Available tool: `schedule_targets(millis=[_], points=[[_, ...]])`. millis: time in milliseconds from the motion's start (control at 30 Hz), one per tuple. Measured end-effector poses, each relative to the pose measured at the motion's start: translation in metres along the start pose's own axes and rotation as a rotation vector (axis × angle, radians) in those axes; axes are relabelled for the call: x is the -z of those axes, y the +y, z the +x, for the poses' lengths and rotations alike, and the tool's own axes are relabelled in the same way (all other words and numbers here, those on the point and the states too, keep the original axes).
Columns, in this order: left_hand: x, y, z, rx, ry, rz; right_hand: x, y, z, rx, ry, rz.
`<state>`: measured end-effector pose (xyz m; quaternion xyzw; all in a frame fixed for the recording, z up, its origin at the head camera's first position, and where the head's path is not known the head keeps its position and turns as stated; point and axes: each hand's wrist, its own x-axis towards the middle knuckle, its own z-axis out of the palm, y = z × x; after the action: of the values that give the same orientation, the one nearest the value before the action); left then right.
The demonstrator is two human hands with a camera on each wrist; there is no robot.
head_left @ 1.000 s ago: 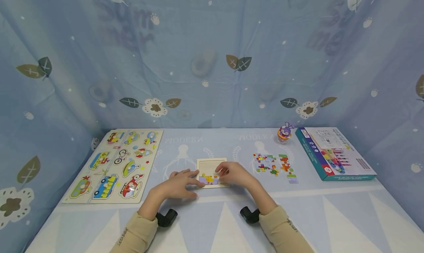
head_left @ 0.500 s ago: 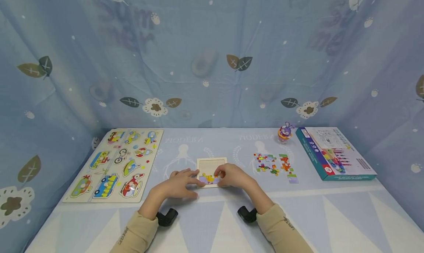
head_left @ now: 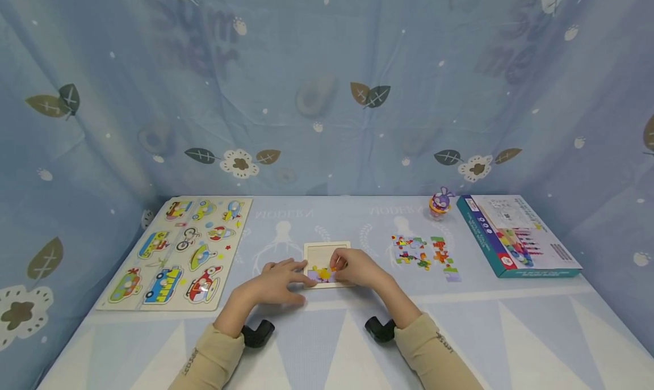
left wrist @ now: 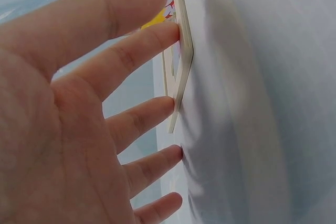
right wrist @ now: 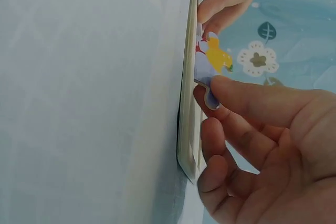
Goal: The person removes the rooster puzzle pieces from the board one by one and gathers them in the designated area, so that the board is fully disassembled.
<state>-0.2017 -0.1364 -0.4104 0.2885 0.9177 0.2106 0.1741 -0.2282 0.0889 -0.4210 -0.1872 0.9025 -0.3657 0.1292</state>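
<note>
A small wooden puzzle tray (head_left: 319,253) lies on the table, its lower part bearing joined purple and yellow puzzle pieces (head_left: 322,274). My left hand (head_left: 278,283) has its fingers spread, with fingertips at the tray's left side; the left wrist view shows two of them against the rim (left wrist: 185,51). Over the tray's lower right, my right hand (head_left: 357,267) pinches a purple puzzle piece (right wrist: 211,97) between thumb and index finger. That piece sits beside the yellow duck-like picture (right wrist: 215,56) in the right wrist view. Its other fingers are curled.
Loose puzzle pieces (head_left: 409,250) lie to the right of the tray, with a further column of pieces (head_left: 440,252) beside them. A vehicle puzzle board (head_left: 174,256) occupies the left. A small purple toy (head_left: 440,204) and a flat box (head_left: 518,237) stand at the back right.
My right hand and forearm have shifted slightly left, bringing the pinching fingers closer to the joined pieces. My left hand stays at the tray's left side.
</note>
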Motion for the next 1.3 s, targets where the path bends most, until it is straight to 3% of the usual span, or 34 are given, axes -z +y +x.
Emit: schedule_targets(millis=[400, 967, 1300], points=[[0.002, 0.000, -0.001, 0.000, -0.011, 0.016, 0.020, 0.008, -0.007, -0.053, 0.106, 0.099], [0.000, -0.004, -0.002, -0.017, -0.001, -0.006, 0.051, 0.039, -0.030, -0.156, 0.183, 0.077], [-0.001, -0.003, -0.001, -0.015, -0.007, -0.018, 0.062, 0.056, -0.043, -0.150, 0.191, 0.113]])
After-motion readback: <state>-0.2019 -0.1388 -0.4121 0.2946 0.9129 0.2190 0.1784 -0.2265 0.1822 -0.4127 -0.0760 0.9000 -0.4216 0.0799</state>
